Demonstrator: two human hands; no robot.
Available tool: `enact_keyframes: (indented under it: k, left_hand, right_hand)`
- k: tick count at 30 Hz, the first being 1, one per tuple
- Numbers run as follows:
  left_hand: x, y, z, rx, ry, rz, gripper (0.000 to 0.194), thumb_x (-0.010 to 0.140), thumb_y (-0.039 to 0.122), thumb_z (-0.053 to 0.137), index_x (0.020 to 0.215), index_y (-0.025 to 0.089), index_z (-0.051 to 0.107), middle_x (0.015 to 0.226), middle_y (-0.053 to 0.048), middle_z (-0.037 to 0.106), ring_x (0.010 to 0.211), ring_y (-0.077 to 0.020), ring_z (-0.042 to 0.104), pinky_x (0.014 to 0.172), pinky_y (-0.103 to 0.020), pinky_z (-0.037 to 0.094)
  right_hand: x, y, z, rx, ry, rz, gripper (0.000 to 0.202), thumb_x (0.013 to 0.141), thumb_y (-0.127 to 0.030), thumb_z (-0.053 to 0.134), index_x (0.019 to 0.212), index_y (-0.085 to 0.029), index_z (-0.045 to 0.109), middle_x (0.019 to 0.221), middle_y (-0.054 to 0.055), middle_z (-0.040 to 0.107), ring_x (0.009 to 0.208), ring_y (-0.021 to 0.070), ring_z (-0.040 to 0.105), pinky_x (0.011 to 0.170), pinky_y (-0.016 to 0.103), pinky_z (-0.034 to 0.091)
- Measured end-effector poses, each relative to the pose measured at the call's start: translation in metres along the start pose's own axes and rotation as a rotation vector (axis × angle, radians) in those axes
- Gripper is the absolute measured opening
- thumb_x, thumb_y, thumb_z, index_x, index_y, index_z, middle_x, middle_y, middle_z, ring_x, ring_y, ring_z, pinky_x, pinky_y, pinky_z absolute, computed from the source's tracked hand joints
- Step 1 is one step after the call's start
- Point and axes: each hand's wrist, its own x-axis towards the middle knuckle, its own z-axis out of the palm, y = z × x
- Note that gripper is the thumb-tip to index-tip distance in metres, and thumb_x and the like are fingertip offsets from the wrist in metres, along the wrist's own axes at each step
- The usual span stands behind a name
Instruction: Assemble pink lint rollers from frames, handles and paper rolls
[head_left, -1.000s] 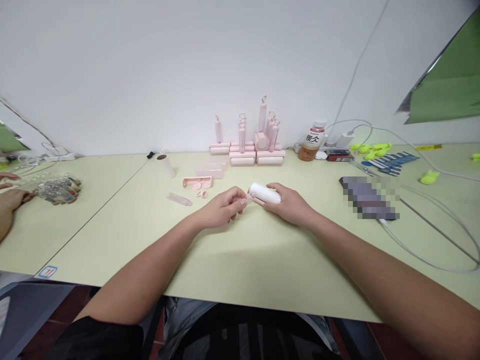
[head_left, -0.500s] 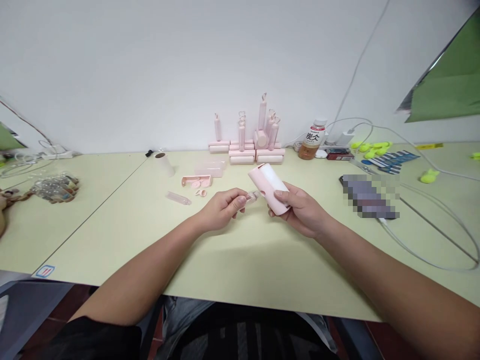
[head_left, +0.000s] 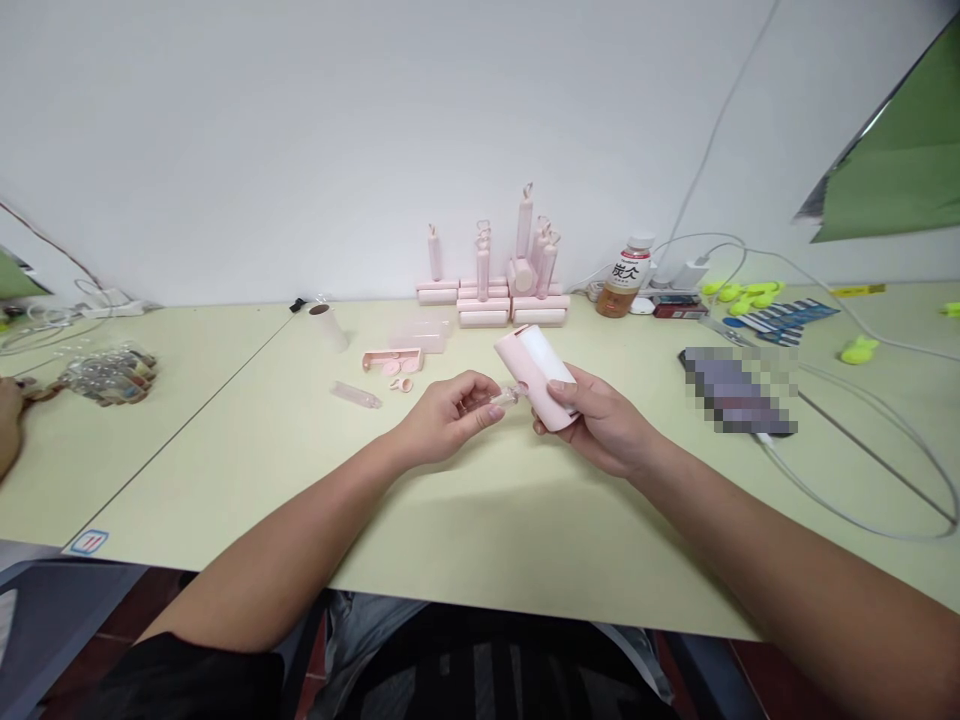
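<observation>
My right hand (head_left: 604,415) is wrapped round a pink-and-white lint roller head (head_left: 541,375), thumb on its white sheet roll. In my left hand (head_left: 446,420) is a clear pinkish handle tube (head_left: 506,397); its narrow end meets the side of the roller head, and the rest is partly hidden by my fingers. To the left lie another clear handle tube (head_left: 356,395), a pink half-shell (head_left: 394,361) with small round pink parts, a pink ring piece (head_left: 402,385) and a clear cover (head_left: 420,334). Behind them a white paper roll (head_left: 330,328) stands upright.
Several lint rollers (head_left: 484,310) with upright handles stand by the wall. On the right are a drink bottle (head_left: 627,277), a blurred phone (head_left: 739,392) with a cable, and yellow-green pieces (head_left: 742,297). Bagged items (head_left: 111,373) and another person's hand (head_left: 9,415) are far left.
The fingers of my left hand have loosened and shifted along the handle tube, the thumb now straighter. The roller head in my right hand has barely moved.
</observation>
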Motion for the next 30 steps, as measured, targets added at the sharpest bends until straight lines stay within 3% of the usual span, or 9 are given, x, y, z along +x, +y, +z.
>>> enact_keyframes:
  k: [8, 17, 25, 30]
  left_hand:
    - [0.0003, 0.0009, -0.0003, 0.023, 0.056, 0.024, 0.026, 0.079, 0.041, 0.069, 0.094, 0.02, 0.065, 0.074, 0.0, 0.059, 0.061, -0.0112, 0.048, 0.058, -0.022, 0.038]
    - [-0.0021, 0.0068, 0.0002, -0.012, -0.054, -0.029, 0.031, 0.09, 0.046, 0.053, 0.094, 0.019, 0.068, 0.076, -0.005, 0.065, 0.062, -0.014, 0.057, 0.058, -0.024, 0.047]
    - [-0.001, 0.0084, 0.0028, -0.149, -0.075, -0.098, 0.04, 0.089, 0.053, 0.052, 0.079, 0.018, 0.069, 0.069, -0.004, 0.063, 0.049, -0.0101, 0.049, 0.05, -0.022, 0.045]
    - [-0.0002, 0.0088, 0.0004, -0.134, -0.131, -0.125, 0.04, 0.091, 0.053, 0.049, 0.079, 0.019, 0.067, 0.07, -0.003, 0.061, 0.05, -0.0096, 0.047, 0.05, -0.021, 0.045]
  right_hand:
    - [-0.0014, -0.0013, 0.0017, 0.027, 0.006, 0.003, 0.027, 0.077, -0.035, 0.074, 0.098, -0.021, 0.064, 0.093, 0.004, 0.062, 0.07, 0.0148, 0.052, 0.06, 0.029, 0.053]
    - [-0.0002, 0.0007, -0.0002, 0.005, 0.012, -0.006, 0.029, 0.076, -0.037, 0.074, 0.098, -0.02, 0.063, 0.091, 0.004, 0.061, 0.069, 0.0149, 0.052, 0.06, 0.03, 0.052]
    - [-0.0011, -0.0002, 0.0024, -0.058, 0.049, -0.033, 0.034, 0.075, -0.039, 0.074, 0.1, -0.021, 0.061, 0.089, 0.003, 0.06, 0.07, 0.0154, 0.051, 0.061, 0.03, 0.05]
    - [-0.0023, 0.0012, 0.001, -0.245, 0.132, -0.127, 0.043, 0.073, -0.041, 0.075, 0.107, -0.021, 0.06, 0.09, 0.002, 0.06, 0.07, 0.0154, 0.052, 0.06, 0.029, 0.046]
